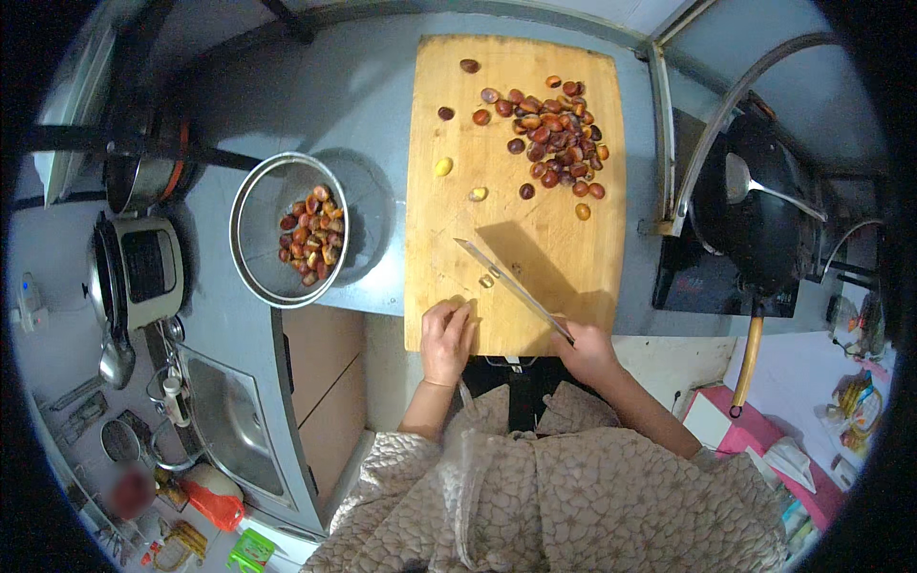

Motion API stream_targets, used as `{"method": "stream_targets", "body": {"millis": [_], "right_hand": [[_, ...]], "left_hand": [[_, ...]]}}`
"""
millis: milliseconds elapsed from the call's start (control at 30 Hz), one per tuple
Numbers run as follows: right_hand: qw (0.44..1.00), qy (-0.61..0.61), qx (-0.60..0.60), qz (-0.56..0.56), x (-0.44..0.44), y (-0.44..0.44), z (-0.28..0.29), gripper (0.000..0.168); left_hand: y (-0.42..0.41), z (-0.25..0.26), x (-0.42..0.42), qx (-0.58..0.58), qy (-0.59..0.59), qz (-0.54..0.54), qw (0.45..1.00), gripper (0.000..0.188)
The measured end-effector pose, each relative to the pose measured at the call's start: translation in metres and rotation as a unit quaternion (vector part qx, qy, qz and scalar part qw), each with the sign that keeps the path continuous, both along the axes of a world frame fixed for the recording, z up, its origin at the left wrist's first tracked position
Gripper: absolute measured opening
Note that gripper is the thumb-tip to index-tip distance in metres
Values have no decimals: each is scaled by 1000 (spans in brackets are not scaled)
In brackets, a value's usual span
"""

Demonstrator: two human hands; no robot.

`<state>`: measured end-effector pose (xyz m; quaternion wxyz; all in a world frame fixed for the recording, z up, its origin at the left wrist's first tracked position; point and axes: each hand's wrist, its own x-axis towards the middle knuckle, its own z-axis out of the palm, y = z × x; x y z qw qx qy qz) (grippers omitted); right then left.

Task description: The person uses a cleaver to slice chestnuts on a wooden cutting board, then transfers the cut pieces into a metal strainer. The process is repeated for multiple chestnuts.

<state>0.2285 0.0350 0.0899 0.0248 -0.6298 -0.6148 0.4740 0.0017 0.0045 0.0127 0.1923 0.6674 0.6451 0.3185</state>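
Observation:
In the head view my right hand grips a knife, whose blade slants up and left over a wooden cutting board. Small chestnut pieces lie beside the blade. My left hand rests at the board's near left edge, fingers bent; whether anything is under the fingertips cannot be told. A heap of brown chestnuts covers the board's far right part, with a few loose ones to its left. A yellow peeled chestnut and a partly yellow one lie left of centre.
Left of the board stands a round metal-rimmed bowl with more chestnuts. A black wok with a metal spatula sits on a cooktop at right, its wooden handle jutting towards me. A sink is at lower left.

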Motion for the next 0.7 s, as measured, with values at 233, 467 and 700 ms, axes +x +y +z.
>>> {"method": "stream_targets", "body": {"millis": [233, 467, 700], "right_hand": [[995, -58, -13, 76, -21, 3, 7, 30], [990, -67, -20, 124, -25, 1, 4, 27], [967, -116, 39, 225, -31, 0, 7, 25]], "left_hand": [[-13, -3, 4, -37, -90, 90, 991, 24], [-18, -9, -1, -16, -59, 87, 994, 26], [-27, -18, -4, -27, -55, 101, 993, 27]]}}
